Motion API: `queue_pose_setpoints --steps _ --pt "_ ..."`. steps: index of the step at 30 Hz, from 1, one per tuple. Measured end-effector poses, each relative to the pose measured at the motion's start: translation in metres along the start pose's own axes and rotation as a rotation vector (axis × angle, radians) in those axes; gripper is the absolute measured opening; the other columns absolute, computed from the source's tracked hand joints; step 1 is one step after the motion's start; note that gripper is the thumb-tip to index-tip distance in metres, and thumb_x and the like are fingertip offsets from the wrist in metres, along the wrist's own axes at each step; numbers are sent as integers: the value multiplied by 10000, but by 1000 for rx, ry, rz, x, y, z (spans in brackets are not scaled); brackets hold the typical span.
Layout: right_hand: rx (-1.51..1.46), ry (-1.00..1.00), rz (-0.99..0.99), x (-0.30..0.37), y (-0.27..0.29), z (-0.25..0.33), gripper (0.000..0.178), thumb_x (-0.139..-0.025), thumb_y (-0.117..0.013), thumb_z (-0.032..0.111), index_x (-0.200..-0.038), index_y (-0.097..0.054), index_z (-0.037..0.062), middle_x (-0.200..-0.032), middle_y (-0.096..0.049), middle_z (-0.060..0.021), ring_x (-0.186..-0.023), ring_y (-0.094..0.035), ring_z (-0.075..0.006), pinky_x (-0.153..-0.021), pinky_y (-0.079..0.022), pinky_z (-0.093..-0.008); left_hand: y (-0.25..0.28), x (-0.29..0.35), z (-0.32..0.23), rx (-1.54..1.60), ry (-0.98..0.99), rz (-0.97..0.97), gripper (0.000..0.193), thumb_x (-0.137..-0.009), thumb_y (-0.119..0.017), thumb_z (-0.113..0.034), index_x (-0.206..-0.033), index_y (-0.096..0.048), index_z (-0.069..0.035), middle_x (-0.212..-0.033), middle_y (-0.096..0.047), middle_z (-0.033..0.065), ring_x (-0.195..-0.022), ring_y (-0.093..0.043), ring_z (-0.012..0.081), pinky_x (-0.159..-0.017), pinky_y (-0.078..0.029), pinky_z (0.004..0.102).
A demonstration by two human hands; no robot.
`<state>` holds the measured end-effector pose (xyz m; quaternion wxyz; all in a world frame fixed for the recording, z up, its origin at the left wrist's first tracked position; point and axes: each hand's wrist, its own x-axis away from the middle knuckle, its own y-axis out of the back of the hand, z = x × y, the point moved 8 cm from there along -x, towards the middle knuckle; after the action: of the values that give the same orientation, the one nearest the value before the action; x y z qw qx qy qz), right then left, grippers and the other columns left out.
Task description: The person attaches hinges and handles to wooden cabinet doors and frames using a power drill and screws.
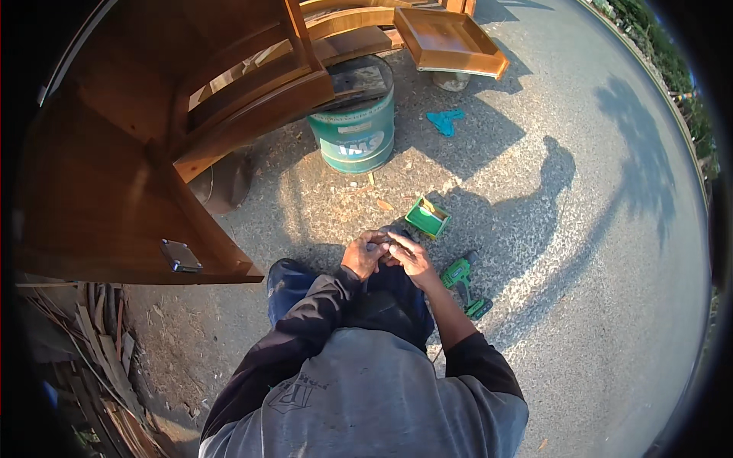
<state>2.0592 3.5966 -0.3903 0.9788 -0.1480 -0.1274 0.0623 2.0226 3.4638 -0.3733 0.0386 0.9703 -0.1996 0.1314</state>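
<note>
Green box (424, 221): open-topped, on the pavement (603, 343), the landmark here.
Left hand (362, 258): left of the green box and nearer the body; fingers curled, tips close to the other hand's.
Right hand (413, 261): just nearer the body than the green box; fingers bent, thumb toward forefinger; I cannot tell whether either hand pinches something small.
Green drill (459, 273): nearer the body than the green box, slightly right.
Turquoise cloth (444, 122): beyond the green box.
Teal drum (354, 145): beyond the green box, leftward.
</note>
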Motion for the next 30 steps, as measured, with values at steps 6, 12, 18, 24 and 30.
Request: queue_pose_setpoints --steps 6,12,18,24,30 --pt "397 92 -140 -88 101 -38 302 -962 -642 143 -1253 -638 64 -921 -653 -32 -734 -600 -102 -616 -487 -263 21 -14 45 168 218 -89 540 -966 -623 -371 -1303 -472 24 -1007 -641 140 -602 -591 140 -516 -482 280" --pt "842 105 -564 -156 224 -19 279 -910 -646 243 -1155 -691 119 -1050 -723 -156 -942 -705 -321 -822 -554 -390 48 18 76 771 652 -169 378 -973 -567 -207 -1252 -532 45 -1036 -622 151 -853 -633 234 -782 -562 387" --pt "1177 -2 -641 -167 304 -55 263 -882 -653 253 -1123 -704 159 -1024 -719 -161 -954 -686 -348 -848 -543 -427 45 3 62 886 591 -80 408 -907 -523 -69 -1287 -510 79 -1102 -586 164 -1008 -597 275 -942 -522 440" --pt "1382 274 -778 -136 264 -23 237 -858 -661 231 -1075 -730 165 -914 -720 -145 -807 -690 -349 -715 -556 -424 69 -21 136 719 571 -192 352 -917 -536 -1 -1258 -517 81 -1176 -560 170 -1050 -585 268 -906 -542 412" --pt "1554 210 -373 -131 186 -63 274 -968 -489 198 -1146 -695 174 -963 -713 -151 -848 -708 -330 -706 -585 -431 110 -29 215 344 610 -465 361 -916 -618 -49 -1266 -560 15 -1108 -614 129 -1026 -608 249 -873 -549 391"
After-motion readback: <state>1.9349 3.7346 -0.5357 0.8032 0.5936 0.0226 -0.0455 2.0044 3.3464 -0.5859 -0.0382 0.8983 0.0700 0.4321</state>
